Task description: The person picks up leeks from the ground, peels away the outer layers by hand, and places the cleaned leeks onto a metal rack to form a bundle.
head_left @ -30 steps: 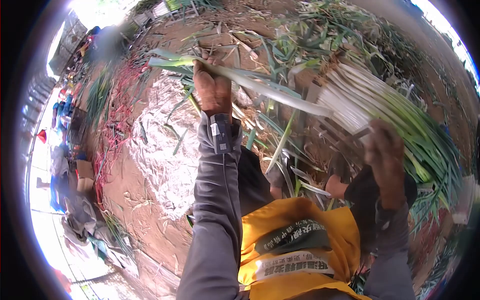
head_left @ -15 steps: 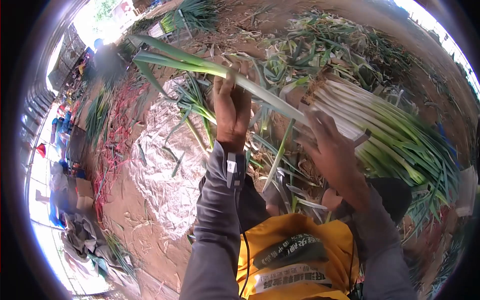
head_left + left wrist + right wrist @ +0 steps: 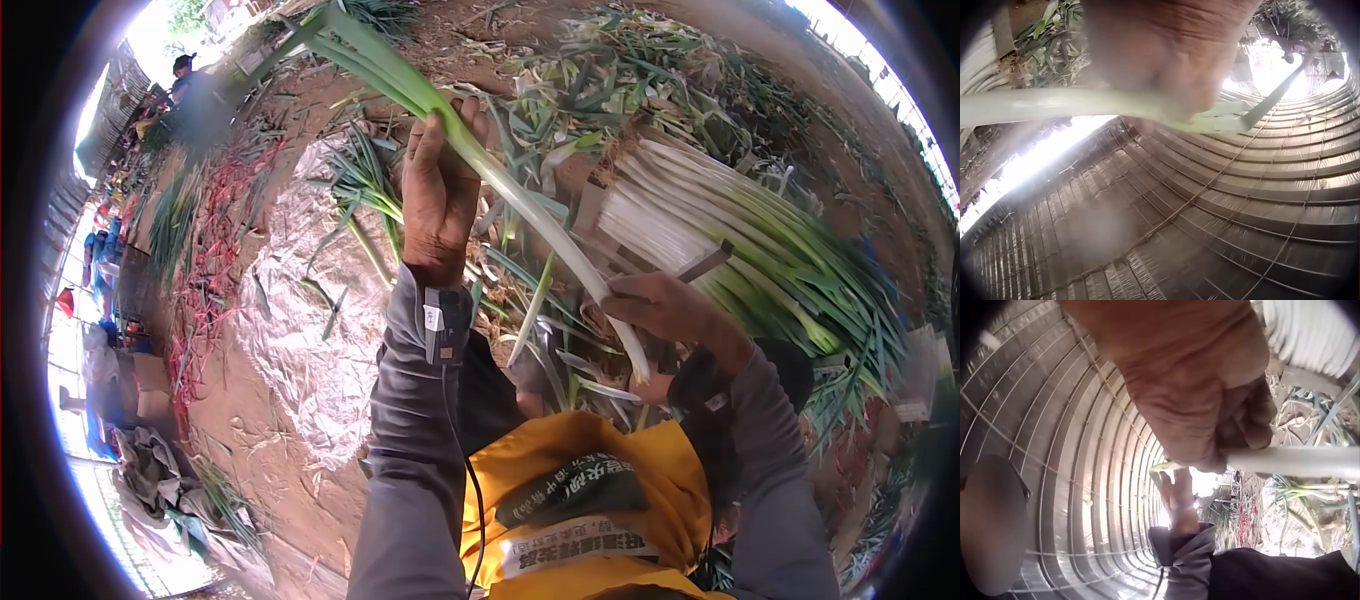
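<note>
A single long leek (image 3: 545, 228) slants across the head view, green leaves at the upper left and white shank at the lower right. My left hand (image 3: 436, 205) grips it where the leaves begin to spread, thumb along the near side. Farther down, my right hand (image 3: 680, 312) pinches the white shank near its lower end. In the left wrist view the shank (image 3: 1029, 107) runs out from beneath the blurred left hand (image 3: 1166, 50). The right wrist view has the right hand (image 3: 1191, 387) with curled fingers around the white shank (image 3: 1310, 461).
At the right, a thick stack of leeks (image 3: 735, 225) lies by a dark bar (image 3: 705, 260). Stripped leaves (image 3: 640, 85) are heaped behind. A crumpled silvery sheet (image 3: 300, 320) covers ground at the left, with smaller leeks (image 3: 370, 182) on it. Red twine (image 3: 205, 330) lies beyond.
The right hand has come in from the stack side and taken hold of the white shank. The leek has tilted more steeply, its leafy end higher and white end nearer my body.
</note>
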A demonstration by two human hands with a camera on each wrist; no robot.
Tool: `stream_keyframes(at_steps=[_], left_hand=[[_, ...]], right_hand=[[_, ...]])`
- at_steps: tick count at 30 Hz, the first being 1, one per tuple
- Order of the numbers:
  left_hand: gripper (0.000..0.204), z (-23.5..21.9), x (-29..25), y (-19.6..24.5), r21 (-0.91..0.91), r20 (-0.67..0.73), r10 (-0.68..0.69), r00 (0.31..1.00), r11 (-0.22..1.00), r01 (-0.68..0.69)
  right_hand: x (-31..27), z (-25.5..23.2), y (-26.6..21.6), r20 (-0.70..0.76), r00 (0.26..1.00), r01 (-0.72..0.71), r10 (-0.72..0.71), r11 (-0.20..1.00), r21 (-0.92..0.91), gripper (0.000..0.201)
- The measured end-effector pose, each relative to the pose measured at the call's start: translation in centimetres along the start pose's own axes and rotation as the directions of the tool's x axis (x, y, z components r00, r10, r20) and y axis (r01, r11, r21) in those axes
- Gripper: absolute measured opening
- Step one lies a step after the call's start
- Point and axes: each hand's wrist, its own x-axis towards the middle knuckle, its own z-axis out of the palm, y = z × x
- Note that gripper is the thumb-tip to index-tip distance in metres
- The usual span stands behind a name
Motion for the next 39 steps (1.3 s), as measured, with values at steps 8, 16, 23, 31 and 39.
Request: stream_keyframes(at_steps=[8,16,23,31,39], left_hand=[[0.021,2.0,-0.7,-2.6,0.140,-0.051,-0.071,0.996,0.987,0.078],[0.024,2.4,-0.9,-3.1,0.183,-0.045,-0.086,0.995,0.979,0.093],[0.027,0.3,0.3,-0.6,0.193,-0.027,0.008,1.000,0.981,-0.002],[0.025,-0.4,0.2,0.9,0.242,-0.120,0.156,0.980,0.962,-0.124],[0.022,-3.6,0.4,-0.3,0.050,0.147,0.033,0.989,0.998,-0.041]], right_hand=[[5.9,-0.6,-3.5,-0.552,0.759,0.274,-0.345,0.939,-0.211,0.036],[11.1,-0.9,-5.9,-0.543,0.715,0.374,-0.440,0.897,-0.233,0.024],[3.7,-2.3,-5.9,-0.423,0.859,0.449,-0.289,0.823,0.348,0.018],[2.0,6.7,2.0,-0.078,0.778,0.599,-0.623,0.774,-0.203,0.022],[8.4,4.3,-1.1,-0.599,0.800,0.353,-0.044,0.841,0.410,0.048]])
